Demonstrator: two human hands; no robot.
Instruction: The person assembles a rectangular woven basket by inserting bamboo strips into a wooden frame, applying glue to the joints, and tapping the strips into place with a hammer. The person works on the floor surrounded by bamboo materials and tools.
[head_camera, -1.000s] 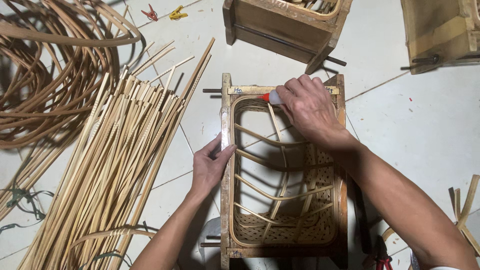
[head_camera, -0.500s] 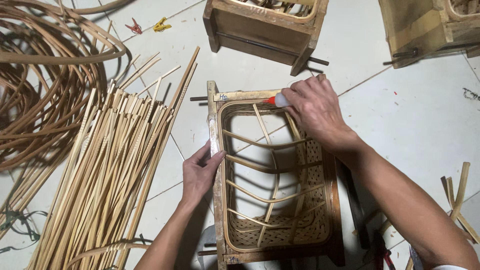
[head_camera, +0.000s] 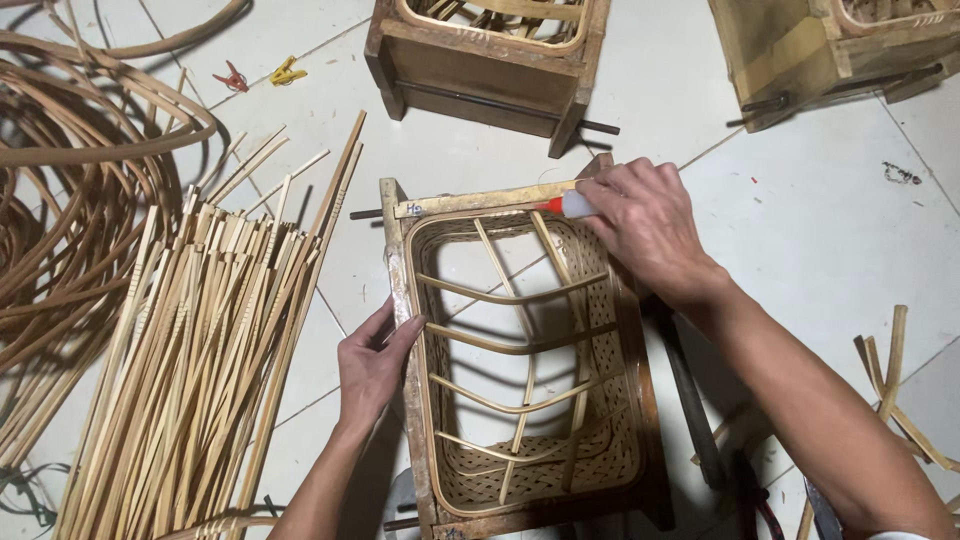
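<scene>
A wooden frame mould (head_camera: 402, 300) lies on the tiled floor with a half-woven rattan basket (head_camera: 520, 350) inside it, crossed by thin curved bamboo ribs. My left hand (head_camera: 372, 360) rests flat against the frame's left rail, fingers together, steadying it. My right hand (head_camera: 650, 225) sits at the frame's far right corner and grips a small white tube with a red tip (head_camera: 565, 205), its nozzle pointing left along the basket's top rim.
A pile of split bamboo strips (head_camera: 200, 340) lies to the left, with coiled rattan (head_camera: 70, 190) beyond it. Two more wooden moulds (head_camera: 480, 60) (head_camera: 830, 50) stand at the top. Small clips (head_camera: 260, 75) lie nearby. Loose sticks (head_camera: 895, 390) sit at the right.
The view has shifted, so the frame sits lower and more left. My right hand stays at the top rim with the tube; my left hand slid slightly down the left rail.
</scene>
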